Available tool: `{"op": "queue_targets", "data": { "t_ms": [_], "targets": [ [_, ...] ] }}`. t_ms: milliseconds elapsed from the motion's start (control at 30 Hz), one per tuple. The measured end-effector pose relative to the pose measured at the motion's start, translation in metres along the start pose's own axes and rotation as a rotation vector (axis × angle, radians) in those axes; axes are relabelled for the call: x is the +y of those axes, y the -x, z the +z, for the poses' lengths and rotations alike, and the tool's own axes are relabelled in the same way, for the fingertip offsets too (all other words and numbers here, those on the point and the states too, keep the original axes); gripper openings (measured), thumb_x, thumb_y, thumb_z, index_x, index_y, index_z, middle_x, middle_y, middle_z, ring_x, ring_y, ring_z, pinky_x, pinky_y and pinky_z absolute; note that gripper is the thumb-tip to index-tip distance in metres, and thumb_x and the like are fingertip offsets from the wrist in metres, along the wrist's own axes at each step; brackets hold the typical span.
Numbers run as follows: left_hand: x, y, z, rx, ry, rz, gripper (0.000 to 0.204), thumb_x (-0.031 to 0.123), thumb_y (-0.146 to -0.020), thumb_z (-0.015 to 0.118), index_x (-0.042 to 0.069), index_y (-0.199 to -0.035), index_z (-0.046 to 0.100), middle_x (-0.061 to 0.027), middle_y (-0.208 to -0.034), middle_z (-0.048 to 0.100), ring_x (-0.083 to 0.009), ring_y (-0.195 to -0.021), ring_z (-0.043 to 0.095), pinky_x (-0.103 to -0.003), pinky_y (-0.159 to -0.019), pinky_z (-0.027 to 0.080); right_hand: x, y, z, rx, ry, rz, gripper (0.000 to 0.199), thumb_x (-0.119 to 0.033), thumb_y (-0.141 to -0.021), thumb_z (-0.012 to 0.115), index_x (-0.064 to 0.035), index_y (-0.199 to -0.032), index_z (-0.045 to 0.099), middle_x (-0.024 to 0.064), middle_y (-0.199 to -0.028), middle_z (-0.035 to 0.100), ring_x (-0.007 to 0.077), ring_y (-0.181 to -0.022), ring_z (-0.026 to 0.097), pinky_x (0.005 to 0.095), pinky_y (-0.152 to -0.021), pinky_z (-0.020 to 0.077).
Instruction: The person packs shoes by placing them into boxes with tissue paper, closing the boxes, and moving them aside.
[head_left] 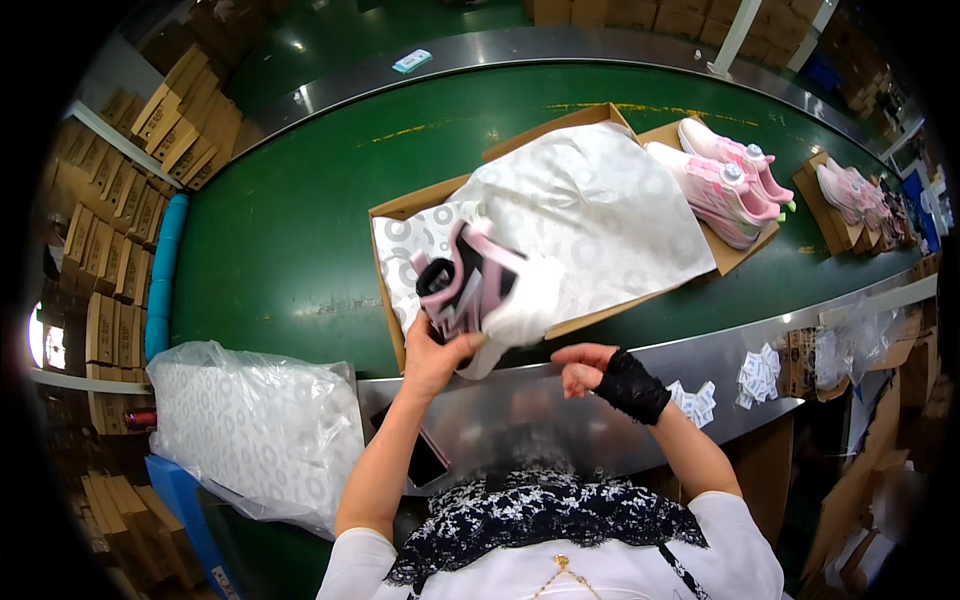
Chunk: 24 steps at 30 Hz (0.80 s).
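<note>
My left hand [435, 355] grips a pink and black shoe [478, 280] by its near side, above the left end of an open cardboard box [388, 300]. White material at the shoe's far end is smeared by motion; I cannot tell whether it is sole or paper. My right hand [585, 370], with a black lace cover on its wrist, hovers just right of the shoe. Its fingers are loosely bent and apart, with nothing visible between them. Patterned white tissue paper [610, 220] lines the box and spreads over its right part.
A pair of pink and white shoes [725, 180] lies on cardboard at the box's right, with more shoes [855, 195] farther along the green belt [290, 230]. Wrapped paper sheets [260, 430] and a phone [425, 460] lie at left. Small white packets [758, 375] sit right. Stacked boxes [120, 200] stand left.
</note>
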<state>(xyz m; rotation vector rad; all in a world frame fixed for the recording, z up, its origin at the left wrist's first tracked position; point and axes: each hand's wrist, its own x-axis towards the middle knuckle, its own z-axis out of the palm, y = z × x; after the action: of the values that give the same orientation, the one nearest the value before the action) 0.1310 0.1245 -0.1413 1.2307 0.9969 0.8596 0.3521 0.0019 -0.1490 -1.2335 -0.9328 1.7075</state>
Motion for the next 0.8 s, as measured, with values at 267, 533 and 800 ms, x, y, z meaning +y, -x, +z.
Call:
{"op": "queue_targets", "data": {
  "t_ms": [267, 533, 800],
  "targets": [
    [-0.106, -0.124, 0.006, 0.216, 0.315, -0.395, 0.051, 0.037, -0.083, 0.054, -0.010, -0.101, 0.046, -0.0145, -0.098, 0.055, -0.0230, -0.080, 0.056, -0.040, -0.068, 0.048, 0.049, -0.013, -0.022, 0.345, 0.042, 0.052, 0.041, -0.022, -0.078, 0.061, 0.0019, -0.109, 0.050, 0.0099, -0.090, 0.060, 0.0174, -0.083, 0.058, 0.0285, -0.078, 0.0445],
    [-0.070, -0.085, 0.022, -0.099, 0.224, -0.425, 0.054, 0.033, -0.086, 0.050, -0.006, -0.119, 0.035, -0.0209, -0.113, 0.047, -0.0301, -0.102, 0.050, -0.041, -0.082, 0.044, 0.063, -0.072, -0.029, 0.752, 0.113, -0.145, 0.047, -0.017, -0.071, 0.065, 0.0000, -0.111, 0.046, 0.0118, -0.104, 0.054, 0.0220, -0.091, 0.053, 0.0313, -0.077, 0.0415],
    [-0.065, -0.028, -0.046, 0.265, -0.092, -0.238, 0.046, 0.038, -0.089, 0.035, -0.001, -0.110, 0.049, -0.0177, -0.105, 0.053, -0.0251, -0.098, 0.049, -0.036, -0.083, 0.037, 0.075, -0.093, -0.005, 0.743, 1.574, -0.632, 0.052, 0.000, -0.069, 0.048, -0.0181, -0.117, 0.046, 0.0152, -0.125, 0.038, 0.0345, -0.114, 0.035, 0.0497, -0.079, 0.0352]
  ]
}}
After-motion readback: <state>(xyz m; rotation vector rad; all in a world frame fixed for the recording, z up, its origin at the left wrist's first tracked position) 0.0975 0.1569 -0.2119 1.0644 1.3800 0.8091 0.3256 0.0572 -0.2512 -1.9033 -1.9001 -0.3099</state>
